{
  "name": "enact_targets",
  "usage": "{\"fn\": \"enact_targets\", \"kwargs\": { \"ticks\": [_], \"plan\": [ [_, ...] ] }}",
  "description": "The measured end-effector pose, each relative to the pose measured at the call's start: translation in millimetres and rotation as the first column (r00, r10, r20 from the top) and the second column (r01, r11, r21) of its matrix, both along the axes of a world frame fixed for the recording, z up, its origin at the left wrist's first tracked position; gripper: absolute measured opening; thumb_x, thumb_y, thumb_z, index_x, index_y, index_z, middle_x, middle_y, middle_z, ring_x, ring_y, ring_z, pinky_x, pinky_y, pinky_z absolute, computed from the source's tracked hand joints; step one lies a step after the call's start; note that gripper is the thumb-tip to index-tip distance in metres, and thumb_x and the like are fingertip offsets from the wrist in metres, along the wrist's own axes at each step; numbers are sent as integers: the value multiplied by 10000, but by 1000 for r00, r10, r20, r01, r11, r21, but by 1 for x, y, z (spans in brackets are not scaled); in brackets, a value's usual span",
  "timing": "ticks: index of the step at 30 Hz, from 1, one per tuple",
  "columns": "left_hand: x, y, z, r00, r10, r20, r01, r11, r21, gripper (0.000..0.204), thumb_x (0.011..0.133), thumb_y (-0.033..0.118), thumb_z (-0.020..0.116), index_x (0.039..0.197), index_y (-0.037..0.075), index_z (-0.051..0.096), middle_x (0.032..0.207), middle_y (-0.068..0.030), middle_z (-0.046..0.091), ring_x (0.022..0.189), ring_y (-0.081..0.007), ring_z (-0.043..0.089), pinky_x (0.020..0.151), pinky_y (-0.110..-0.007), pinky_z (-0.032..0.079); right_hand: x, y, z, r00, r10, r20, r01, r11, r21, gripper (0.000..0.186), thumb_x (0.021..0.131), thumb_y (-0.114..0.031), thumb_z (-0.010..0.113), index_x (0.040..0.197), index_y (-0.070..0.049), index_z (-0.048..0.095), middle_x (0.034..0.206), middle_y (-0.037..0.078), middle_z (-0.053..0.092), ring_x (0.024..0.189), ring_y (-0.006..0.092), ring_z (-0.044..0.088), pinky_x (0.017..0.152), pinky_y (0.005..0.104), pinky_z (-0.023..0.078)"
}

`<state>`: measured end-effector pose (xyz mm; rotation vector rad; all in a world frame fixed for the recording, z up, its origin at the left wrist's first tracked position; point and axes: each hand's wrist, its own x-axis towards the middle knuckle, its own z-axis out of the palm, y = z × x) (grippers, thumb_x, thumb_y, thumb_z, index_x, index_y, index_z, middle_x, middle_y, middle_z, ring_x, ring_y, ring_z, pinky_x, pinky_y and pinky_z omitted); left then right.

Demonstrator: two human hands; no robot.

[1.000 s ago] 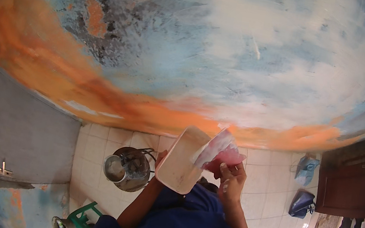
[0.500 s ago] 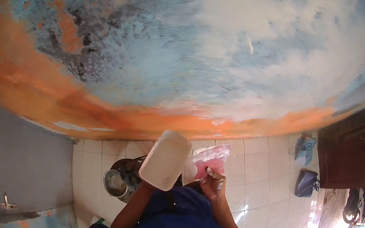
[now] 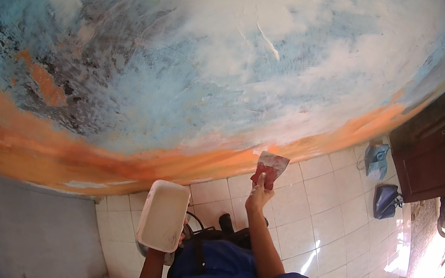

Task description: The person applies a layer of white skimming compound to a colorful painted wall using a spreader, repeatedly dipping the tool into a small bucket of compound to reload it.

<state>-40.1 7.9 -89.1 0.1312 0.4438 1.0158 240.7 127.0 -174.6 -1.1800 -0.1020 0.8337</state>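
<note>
My left hand (image 3: 183, 233) grips a white rectangular plastic tub (image 3: 163, 216) low on the left; the tub hides most of the hand, and some fingers show at its right edge. Farther right, my right hand (image 3: 258, 198) is closed around a red putty spreader (image 3: 272, 168) with pale filler smeared on its upper part. The spreader points up toward the lower part of a wall (image 3: 215, 69) covered in patchy blue, white and orange; whether it touches the wall I cannot tell.
Light floor tiles (image 3: 310, 209) run below the wall. At the right lie a dark blue bag (image 3: 387, 201) and a light blue bag (image 3: 376, 160), near a dark brown wooden cabinet (image 3: 433, 153). A grey wall (image 3: 20, 224) stands at left. Bright light enters through an opening at far right.
My right hand has lifted the spreader up and away from the tub, its filler load now thinner. My left hand has lowered the tub leftward. The whole view has shifted and tilted.
</note>
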Motion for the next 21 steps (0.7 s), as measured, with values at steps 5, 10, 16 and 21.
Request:
{"fn": "enact_targets", "kwargs": {
  "ticks": [5, 10, 16, 21],
  "plan": [
    [-41, -27, -32, 996, 80, 47, -74, 991, -114, 727, 872, 538, 436, 1400, 68, 264, 1293, -236, 423, 754, -333, 588, 573, -413, 517, -42, 26, 6, 707, 12, 708, 149, 975, -166, 363, 934, -127, 485, 1283, -28, 462, 1111, 190, 570, 905, 255, 558, 740, 323, 459],
    [-42, -33, -24, 959, 122, 255, -122, 992, -14, 732, 872, 521, 453, 1409, 73, 238, 1332, -243, 365, 906, -413, 563, 684, -461, 519, -90, 73, 17, 527, 25, 850, 224, 960, -168, 565, 827, -42, 529, 1366, -53, 362, 848, 219, 608, 618, 358, 599, 530, 375, 466],
    [-53, -32, -28, 972, 166, 168, -164, 986, -26, 735, 868, 548, 435, 1422, 110, 230, 1336, -230, 362, 857, -391, 576, 611, -441, 516, -149, 66, 40, 522, 145, 841, 0, 985, -170, 603, 792, -31, 541, 1356, 11, 332, 705, 233, 581, 598, 384, 588, 522, 409, 463],
    [-56, -26, -17, 966, 179, 184, -186, 982, 22, 733, 873, 532, 439, 1424, 105, 215, 1381, -237, 288, 859, -398, 567, 633, -459, 525, -130, -9, 59, 567, 563, 601, -391, 826, -406, 560, 808, -34, 524, 1332, 47, 346, 900, 271, 609, 689, 399, 611, 574, 422, 491]
  ]
}}
